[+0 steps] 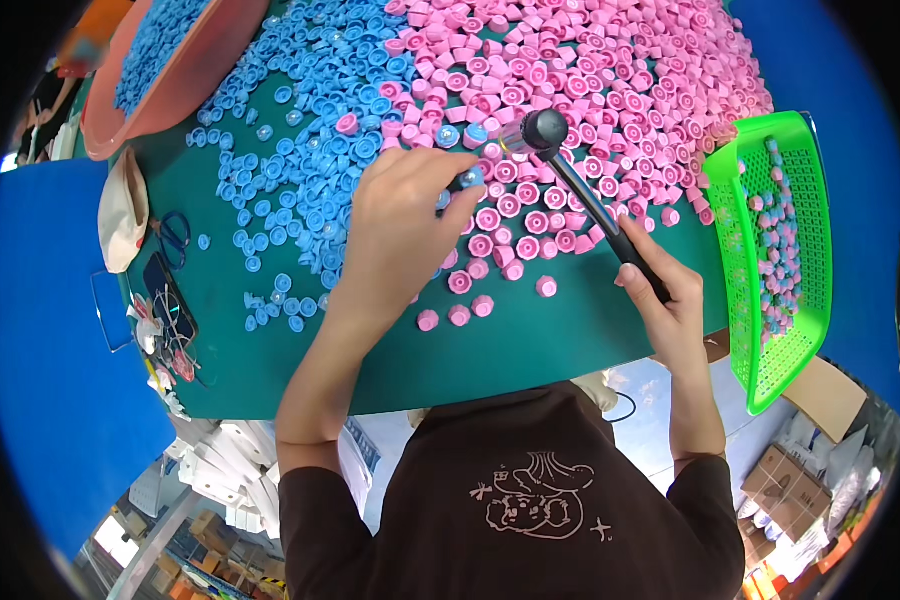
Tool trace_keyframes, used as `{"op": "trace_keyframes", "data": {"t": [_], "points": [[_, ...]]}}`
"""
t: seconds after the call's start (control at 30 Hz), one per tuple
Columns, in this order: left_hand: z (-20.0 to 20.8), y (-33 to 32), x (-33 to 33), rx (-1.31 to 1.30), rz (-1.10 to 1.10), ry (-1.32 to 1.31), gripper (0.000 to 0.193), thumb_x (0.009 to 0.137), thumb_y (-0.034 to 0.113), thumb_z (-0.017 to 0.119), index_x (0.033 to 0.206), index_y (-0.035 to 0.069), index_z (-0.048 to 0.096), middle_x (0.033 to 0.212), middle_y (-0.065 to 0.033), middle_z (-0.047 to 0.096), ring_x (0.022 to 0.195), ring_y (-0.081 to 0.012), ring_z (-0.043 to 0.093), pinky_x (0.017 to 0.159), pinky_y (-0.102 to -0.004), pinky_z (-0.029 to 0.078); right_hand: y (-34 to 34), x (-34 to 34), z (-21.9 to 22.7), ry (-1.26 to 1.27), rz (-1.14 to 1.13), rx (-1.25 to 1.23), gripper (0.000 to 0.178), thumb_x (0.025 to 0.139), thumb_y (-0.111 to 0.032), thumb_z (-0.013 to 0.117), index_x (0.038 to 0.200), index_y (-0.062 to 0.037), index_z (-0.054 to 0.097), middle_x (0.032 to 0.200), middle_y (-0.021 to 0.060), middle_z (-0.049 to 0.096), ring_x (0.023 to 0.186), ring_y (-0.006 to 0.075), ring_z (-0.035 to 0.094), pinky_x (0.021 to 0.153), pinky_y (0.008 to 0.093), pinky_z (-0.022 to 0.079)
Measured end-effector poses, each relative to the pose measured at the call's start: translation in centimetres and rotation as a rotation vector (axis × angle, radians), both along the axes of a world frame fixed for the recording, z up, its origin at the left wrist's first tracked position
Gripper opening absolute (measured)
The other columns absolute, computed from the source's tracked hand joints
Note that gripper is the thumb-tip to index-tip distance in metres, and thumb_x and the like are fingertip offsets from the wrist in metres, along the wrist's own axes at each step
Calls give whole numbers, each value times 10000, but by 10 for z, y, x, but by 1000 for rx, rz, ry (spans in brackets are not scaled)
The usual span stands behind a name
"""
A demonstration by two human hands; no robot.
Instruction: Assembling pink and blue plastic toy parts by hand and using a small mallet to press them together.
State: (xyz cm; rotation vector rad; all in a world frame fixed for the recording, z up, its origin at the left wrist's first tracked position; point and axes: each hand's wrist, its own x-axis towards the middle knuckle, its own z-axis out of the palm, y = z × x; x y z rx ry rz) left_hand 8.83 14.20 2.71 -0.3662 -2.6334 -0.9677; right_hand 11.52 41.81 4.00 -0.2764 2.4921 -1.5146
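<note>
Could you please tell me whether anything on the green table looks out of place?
One pink plastic cup lies among the blue plastic caps, left of the main pink pile; it looks odd because the two colours are otherwise mostly apart.

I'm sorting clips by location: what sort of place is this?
Probably an assembly workshop: pink plastic cups and round blue plastic caps crowd a green table, and the right hand holds a black-headed hammer.
</note>
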Motion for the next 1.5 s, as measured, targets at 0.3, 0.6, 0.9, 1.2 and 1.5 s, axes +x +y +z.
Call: {"op": "trace_keyframes", "data": {"t": [0.3, 0.6, 0.9, 1.2, 1.5], "points": [[-17, 15, -21, -113, -24, -74, 215, 717, 130, 777, 888, 26, 698, 786, -68, 645, 737, -244, 567, 699, -365, 428, 11, 2, -7, -73, 39, 39, 438, 902, -115, 648, 1325, -40, 563, 946, 61, 675, 768, 87, 577, 704, 229, 462], [-20, 16, -18, -61, 2, -76, 216, 713, 128, 783, 874, 17, 691, 787, -69, 641, 731, -245, 564, 697, -363, 433, 6, 1, -5, 6, 46, 20, 403, 894, -81, 647, 1292, -46, 595, 774, 71, 612, 657, 110, 521, 605, 250, 432], [7, -12, -5, -54, 66, 50, 267, 682, 105, 811, 915, 31, 704, 862, -85, 671, 784, -238, 601, 691, -339, 458, -3, 2, 6, 130, 133, 154, 428, 879, -60, 648, 1299, -19, 578, 766, 70, 585, 650, 131, 512, 607, 260, 419], [39, -108, 64, -19, 559, -87, 128, 780, 90, 749, 899, 52, 720, 848, -50, 683, 713, -139, 560, 621, -270, 439, -7, -5, 6, 93, 160, 277, 420, 889, -5, 603, 1306, -43, 576, 1007, 128, 683, 748, 125, 575, 705, 271, 472], [-11, -90, 63, -36, 297, -151, 172, 735, 116, 777, 863, 40, 692, 782, -73, 632, 741, -235, 589, 666, -354, 459, -7, -4, 10, -71, -2, 25, 422, 932, -140, 615, 1335, -31, 550, 1040, 58, 675, 782, 78, 565, 723, 232, 465]]}}
